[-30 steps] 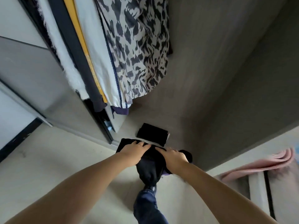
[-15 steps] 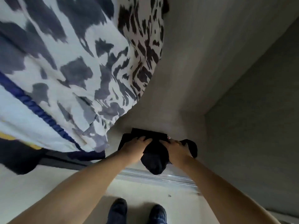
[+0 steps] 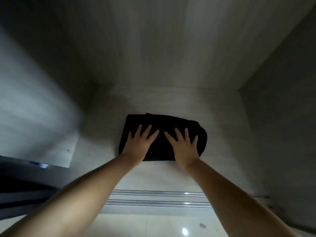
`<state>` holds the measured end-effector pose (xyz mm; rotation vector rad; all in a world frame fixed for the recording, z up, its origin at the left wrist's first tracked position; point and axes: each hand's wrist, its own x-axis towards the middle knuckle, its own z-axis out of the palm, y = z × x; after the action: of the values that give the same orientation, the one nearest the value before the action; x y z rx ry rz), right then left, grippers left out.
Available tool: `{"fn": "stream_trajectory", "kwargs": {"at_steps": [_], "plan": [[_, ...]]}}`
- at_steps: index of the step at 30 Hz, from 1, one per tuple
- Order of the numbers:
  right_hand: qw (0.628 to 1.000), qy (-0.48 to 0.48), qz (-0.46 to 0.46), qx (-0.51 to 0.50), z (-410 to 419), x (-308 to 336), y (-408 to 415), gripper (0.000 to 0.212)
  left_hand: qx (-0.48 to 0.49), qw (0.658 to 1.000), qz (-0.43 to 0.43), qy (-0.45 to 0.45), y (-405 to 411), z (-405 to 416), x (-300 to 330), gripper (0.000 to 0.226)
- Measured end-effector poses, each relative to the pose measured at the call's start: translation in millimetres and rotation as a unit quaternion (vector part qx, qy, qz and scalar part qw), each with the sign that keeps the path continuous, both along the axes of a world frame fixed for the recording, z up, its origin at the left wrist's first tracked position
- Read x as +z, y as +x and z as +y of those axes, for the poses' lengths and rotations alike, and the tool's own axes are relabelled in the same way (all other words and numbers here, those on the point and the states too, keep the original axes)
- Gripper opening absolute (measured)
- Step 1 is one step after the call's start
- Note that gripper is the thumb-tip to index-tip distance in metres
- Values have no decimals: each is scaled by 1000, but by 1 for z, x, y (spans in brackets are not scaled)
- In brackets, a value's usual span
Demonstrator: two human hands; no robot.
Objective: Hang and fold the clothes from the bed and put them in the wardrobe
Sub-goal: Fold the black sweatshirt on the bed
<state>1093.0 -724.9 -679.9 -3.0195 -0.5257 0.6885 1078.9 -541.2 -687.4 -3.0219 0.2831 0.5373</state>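
Note:
A folded black garment [image 3: 162,122] lies flat on the pale wooden floor of the wardrobe [image 3: 213,117]. It covers the smaller black folded piece that was there before, which I cannot tell apart from it. My left hand [image 3: 139,144] presses on its left half with fingers straight and spread. On its right half my right hand [image 3: 183,146] lies flat the same way. Both palms rest on the cloth near its front edge.
The wardrobe's back wall [image 3: 153,48] and right side wall [image 3: 282,108] enclose the compartment. A blurred pale hanging garment [image 3: 34,108] fills the left. Metal sliding-door rails [image 3: 153,197] run along the front edge, with glossy floor tiles [image 3: 153,226] below.
My hands have carried the black garment forward into the wardrobe and laid it flat on the floor panel. The fingers have gone from gripping to lying spread. The view has moved in past the hanging clothes.

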Motion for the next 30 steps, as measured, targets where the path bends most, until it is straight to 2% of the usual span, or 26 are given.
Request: {"fn": "stream_trajectory", "kwargs": {"at_steps": [3, 5, 9, 11, 15, 17, 20, 26, 30], "plan": [[998, -14, 37, 50, -8, -52, -27, 95, 21, 997, 80, 1, -26, 2, -57, 100], [995, -25, 66, 75, -11, -60, -27, 97, 26, 993, 119, -1, -28, 4, -68, 107], [981, -41, 171, 81, -17, -17, -4, 80, 10, 978, 205, 20, -13, 6, -26, 89], [982, -29, 178, 56, -18, 21, 2, 67, 17, 981, 195, 10, -12, -1, 14, 76], [993, 21, 116, -13, -28, 107, -12, 42, 45, 994, 78, -63, -28, -39, 107, 50], [995, 17, 96, -33, -38, 155, -26, 36, 74, 989, 56, -111, -37, -65, 161, 41], [996, 7, 67, -56, -54, 228, -44, 31, 90, 981, 50, -162, -43, -101, 243, 34], [991, 1, -4, -137, -103, 390, -51, 33, 14, 978, 19, -207, -22, -156, 405, 25], [979, -19, -62, -194, -137, 494, -64, 35, -38, 981, -4, -192, -14, -183, 503, 24]]}}
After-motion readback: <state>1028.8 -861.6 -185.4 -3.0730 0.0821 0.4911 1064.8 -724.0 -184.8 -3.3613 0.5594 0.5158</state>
